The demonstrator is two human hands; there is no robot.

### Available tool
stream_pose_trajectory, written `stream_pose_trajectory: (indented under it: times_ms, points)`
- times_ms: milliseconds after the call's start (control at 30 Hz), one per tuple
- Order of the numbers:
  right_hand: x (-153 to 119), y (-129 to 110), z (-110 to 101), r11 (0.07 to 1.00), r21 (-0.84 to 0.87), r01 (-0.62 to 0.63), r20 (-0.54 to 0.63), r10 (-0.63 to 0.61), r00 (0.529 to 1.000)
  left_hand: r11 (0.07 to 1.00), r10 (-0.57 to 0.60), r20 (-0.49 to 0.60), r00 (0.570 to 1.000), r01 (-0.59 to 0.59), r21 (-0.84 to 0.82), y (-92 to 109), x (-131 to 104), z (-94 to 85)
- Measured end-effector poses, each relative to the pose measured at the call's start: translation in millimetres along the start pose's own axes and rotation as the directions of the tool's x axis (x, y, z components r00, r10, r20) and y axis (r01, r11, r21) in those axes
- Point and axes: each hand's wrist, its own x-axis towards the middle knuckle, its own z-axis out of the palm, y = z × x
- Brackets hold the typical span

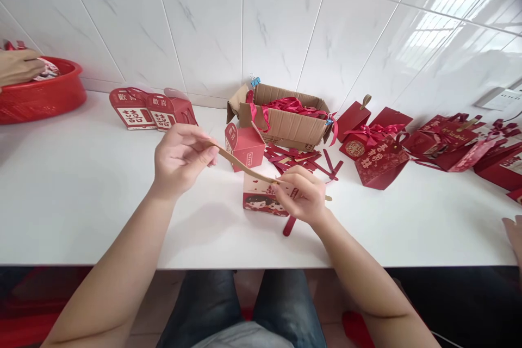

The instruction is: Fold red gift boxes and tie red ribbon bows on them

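Observation:
A tan strap [244, 167] stretches between my two hands above the white table. My left hand [184, 156] pinches its left end between thumb and fingers. The right end is gripped by my right hand [300, 191], where a small gold-coloured spot shows at the fingertips. Below that hand stands a red and cream box [265, 201] with cartoon figures, partly covered by the fingers. Just behind it is a small red box [247, 148] with a raised rounded flap. A dark red strap [289, 226] lies at the cartoon box's front right.
A cardboard box [299, 129] of red ribbons stands by the wall, with loose straps [291, 160] before it. Red gift boxes [381, 163] stand at right, others [132, 111] at left. Another person's hand [20, 68] reaches over a red basin [61, 92]; a hand [514, 234] shows far right.

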Motion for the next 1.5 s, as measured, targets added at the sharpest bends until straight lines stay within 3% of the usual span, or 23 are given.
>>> stream_pose_trajectory:
  times_ms: [133, 200, 333, 433, 533, 633, 833, 1033, 1167, 1500]
  points:
    - [-2.8, -9.6, 5.0, 0.994, 0.063, 0.089, 0.054, -0.093, 0.994, 0.982, 0.163, -0.116, 0.980, -0.172, -0.074, 6.3, -5.6, 12.5]
    - [-3.1, -13.7, 5.9, 0.984, 0.089, 0.154, 0.069, -0.160, 0.985, 0.983, 0.144, -0.140, 0.980, -0.158, -0.092, 6.0, -10.0, 20.5]
    - [-3.0, -17.7, 5.5, 0.967, 0.106, 0.230, 0.084, -0.239, 0.967, 0.979, -0.128, 0.019, 0.992, 0.129, -0.160, 1.1, -16.9, 32.2]
    - [-3.9, -17.1, 5.1, 0.968, 0.108, 0.228, 0.094, -0.238, 0.967, 0.939, -0.295, 0.166, 0.941, 0.317, -0.130, 2.0, -19.2, 36.6]
    - [-5.3, -15.6, 5.1, 0.967, 0.110, 0.230, 0.103, -0.241, 0.965, 0.920, -0.365, 0.238, 0.900, 0.388, -0.056, 5.5, -19.8, 40.1]
    - [-6.4, -13.7, 5.1, 0.969, 0.102, 0.227, 0.103, -0.237, 0.966, 0.926, -0.358, 0.261, 0.896, 0.376, -0.021, 5.9, -17.0, 41.1]
    - [-8.2, -5.3, 3.3, 0.979, 0.084, 0.186, 0.080, -0.192, 0.978, 0.979, -0.201, 0.278, 0.939, 0.181, 0.096, 7.3, 1.8, 35.6]
    - [-8.8, -0.5, 0.9, 0.988, 0.088, 0.129, 0.061, -0.135, 0.989, 0.966, -0.254, 0.453, 0.854, 0.200, 0.164, 23.7, 6.6, 45.2]
    - [-6.0, -1.7, 0.6, 0.989, 0.089, 0.117, 0.045, -0.121, 0.992, 0.936, -0.346, 0.479, 0.806, 0.260, 0.239, 29.1, 2.9, 52.8]
    - [-5.0, -0.5, -0.7, 0.987, 0.102, 0.122, 0.042, -0.127, 0.991, 0.909, -0.416, 0.461, 0.784, 0.343, 0.236, 27.3, -3.6, 53.3]
